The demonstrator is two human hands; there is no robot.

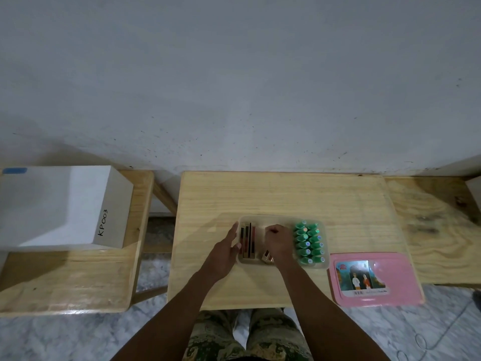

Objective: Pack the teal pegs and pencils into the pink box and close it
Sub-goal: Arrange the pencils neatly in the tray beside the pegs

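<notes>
A translucent box (324, 265) sits on the middle wooden table. Several teal pegs (309, 242) stand packed in two rows in its right part. Dark red and gold pencils (247, 239) lie side by side in its left part. My right hand (279, 243) is inside the box, fingers curled over a bundle of pencils (267, 256) whose ends stick out below it. My left hand (227, 247) rests flat against the box's left wall, fingers apart. The pink lid (374, 278), with a picture label, lies flat on the table to the right of the box.
A white cardboard box (62, 207) marked KP003 stands on a wooden table at the left. Another wooden table (437, 230) adjoins on the right. A grey wall runs behind the tables. My legs show below the table's front edge.
</notes>
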